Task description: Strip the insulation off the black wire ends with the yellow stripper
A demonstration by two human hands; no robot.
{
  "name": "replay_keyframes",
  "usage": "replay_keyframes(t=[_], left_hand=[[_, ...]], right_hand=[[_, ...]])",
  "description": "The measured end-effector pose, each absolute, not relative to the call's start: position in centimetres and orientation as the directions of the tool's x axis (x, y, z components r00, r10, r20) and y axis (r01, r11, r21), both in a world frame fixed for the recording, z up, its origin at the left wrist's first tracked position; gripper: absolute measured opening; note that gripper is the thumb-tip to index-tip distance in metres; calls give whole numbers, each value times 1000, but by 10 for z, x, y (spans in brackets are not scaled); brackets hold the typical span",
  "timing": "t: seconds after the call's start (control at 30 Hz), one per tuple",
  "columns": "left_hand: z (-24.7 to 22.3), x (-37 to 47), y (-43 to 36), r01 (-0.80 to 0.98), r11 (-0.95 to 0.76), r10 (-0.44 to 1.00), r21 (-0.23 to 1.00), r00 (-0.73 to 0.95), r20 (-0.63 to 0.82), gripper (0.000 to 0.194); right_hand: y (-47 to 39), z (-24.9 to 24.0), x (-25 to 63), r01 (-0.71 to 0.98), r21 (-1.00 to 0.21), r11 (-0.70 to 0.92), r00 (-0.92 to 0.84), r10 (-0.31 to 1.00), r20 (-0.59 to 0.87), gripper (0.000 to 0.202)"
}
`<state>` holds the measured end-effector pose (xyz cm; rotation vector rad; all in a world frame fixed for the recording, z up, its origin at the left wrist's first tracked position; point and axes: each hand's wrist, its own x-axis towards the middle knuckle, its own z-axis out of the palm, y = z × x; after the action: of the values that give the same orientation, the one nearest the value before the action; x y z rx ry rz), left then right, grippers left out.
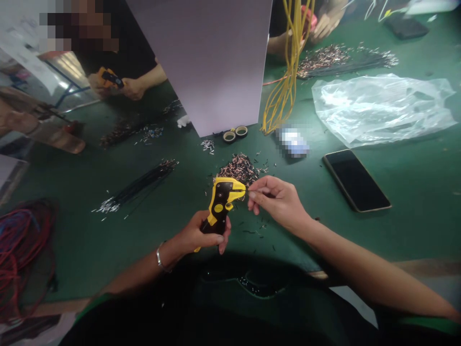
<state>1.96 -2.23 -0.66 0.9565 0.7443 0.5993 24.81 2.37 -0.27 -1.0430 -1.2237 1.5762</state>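
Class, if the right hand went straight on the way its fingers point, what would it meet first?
Most likely the yellow-and-black tool in the left hand; it lies just ahead of the right hand, though depth is unclear.

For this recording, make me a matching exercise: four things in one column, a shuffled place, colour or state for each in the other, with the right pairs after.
1. Wire stripper
2. Phone
3. Plastic bag
4. Coiled cables

A. See-through, spread on the table
B. Mostly red, at the far left
C. Gripped in the left hand
D. Lying flat, dark screen facing up

Pairs: 1-C, 2-D, 3-A, 4-B
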Motion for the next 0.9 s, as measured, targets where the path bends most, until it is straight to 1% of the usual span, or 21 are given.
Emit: replay_keyframes(t=[0.33, 0.53, 0.7, 0.9], left_hand=[[-7, 20, -25, -118, 448, 766, 886, 562, -312, 22], [-16, 18, -26, -195, 450, 808, 872, 505, -304, 18], [-16, 20, -25, -191, 477, 796, 858, 509, -329, 18], [-9, 22, -22, -265, 458, 811, 849, 517, -275, 22]], right_hand=[[24, -2, 248, -151, -976, -158, -290, 951, -110, 10], [24, -4, 248, -160, -975, -156, -301, 948, -102, 11], [25, -4, 248, -157, -974, -162, -309, 945, -107, 12], [27, -7, 249, -148, -976, -161, -275, 954, -116, 14]])
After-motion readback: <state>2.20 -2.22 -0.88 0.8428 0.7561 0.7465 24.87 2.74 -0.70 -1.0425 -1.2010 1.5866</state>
